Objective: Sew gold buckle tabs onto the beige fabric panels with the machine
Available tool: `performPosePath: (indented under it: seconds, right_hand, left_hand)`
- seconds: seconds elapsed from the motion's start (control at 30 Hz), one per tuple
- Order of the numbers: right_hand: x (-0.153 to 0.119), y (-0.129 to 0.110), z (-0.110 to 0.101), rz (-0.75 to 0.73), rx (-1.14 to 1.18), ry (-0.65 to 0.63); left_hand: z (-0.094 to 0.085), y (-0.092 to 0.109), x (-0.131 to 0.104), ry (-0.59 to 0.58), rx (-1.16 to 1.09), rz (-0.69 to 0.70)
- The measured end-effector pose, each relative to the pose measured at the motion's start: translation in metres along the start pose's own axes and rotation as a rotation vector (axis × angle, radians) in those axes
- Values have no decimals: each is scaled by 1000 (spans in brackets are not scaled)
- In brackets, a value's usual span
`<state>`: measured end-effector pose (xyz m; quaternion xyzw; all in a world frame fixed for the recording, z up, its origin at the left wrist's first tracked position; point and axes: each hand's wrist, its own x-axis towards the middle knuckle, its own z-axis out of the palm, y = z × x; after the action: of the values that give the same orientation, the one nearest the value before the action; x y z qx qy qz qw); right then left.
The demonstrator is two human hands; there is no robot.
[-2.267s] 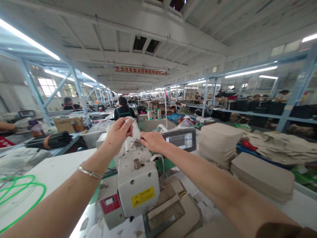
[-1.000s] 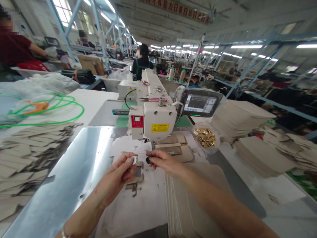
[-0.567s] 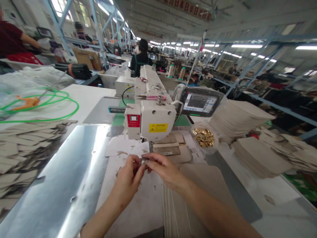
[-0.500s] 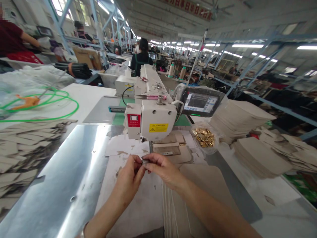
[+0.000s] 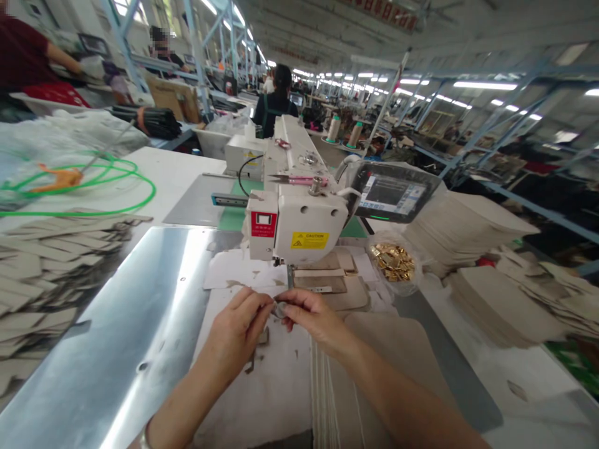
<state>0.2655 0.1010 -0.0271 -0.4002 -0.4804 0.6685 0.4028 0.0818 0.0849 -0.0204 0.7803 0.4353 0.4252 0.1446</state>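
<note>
My left hand (image 5: 241,324) and my right hand (image 5: 311,315) meet in front of the sewing machine (image 5: 306,215). Between the thumb and fingers of my right hand is a small round grey metallic piece (image 5: 280,310). The fingertips of my left hand pinch together at its left side; what they grip is too small to tell. Behind my right hand, a beige panel with a strip (image 5: 322,282) lies under a clamp. White paper (image 5: 253,399) is spread below my hands, and a stack of beige panels (image 5: 393,349) lies under my right forearm.
A clear tub of gold metal parts (image 5: 393,262) stands right of the machine, below a display (image 5: 393,192). Stacked beige pieces (image 5: 491,305) lie farther right. At left are beige strips (image 5: 37,268) and a green cord (image 5: 150,196). Other people sit behind.
The view has shifted, so the machine appears farther right. My left hand has turned and its fingers have drawn together; more of the round piece shows, and small scraps below my left hand are uncovered.
</note>
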Motion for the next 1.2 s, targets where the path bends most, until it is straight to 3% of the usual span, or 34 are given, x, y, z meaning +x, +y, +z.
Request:
performPosePath:
  seconds: [0.23, 0.33, 0.47, 0.57, 0.67, 0.73, 0.83, 0.9, 0.97, 1.03, 1.2]
  right_hand:
    - [0, 3, -2, 5, 34, -39]
    - [3, 3, -4, -10, 113, 50]
    - [2, -1, -3, 4, 199, 130]
    - [0, -5, -1, 25, 247, 102]
    - [-1, -6, -1, 43, 303, 89]
    - [0, -8, -3, 51, 345, 99]
    - [1, -11, -10, 92, 427, 74]
    - [0, -14, -13, 130, 480, 24]
    - [-3, -16, -13, 163, 502, -40]
    - [-6, -17, -12, 196, 496, -106]
    - [-13, -13, -2, 238, 461, -155]
  left_hand:
    - [0, -19, -1, 14, 83, -169]
    - [-2, -10, -11, -130, 55, -213]
    - [8, 8, -20, -339, 42, -130]
    - [17, 8, -19, -381, 109, -164]
    - [15, 9, -16, -351, 136, -248]
    - [7, 18, -15, -444, 59, -201]
    - [-16, 33, -12, -685, -45, 37]
    - [-32, 34, -6, -606, 15, 105]
    - [-44, 29, 3, -383, 100, 107]
    - [-49, 23, 12, -272, 121, 164]
    - [-38, 23, 19, -367, 36, 350]
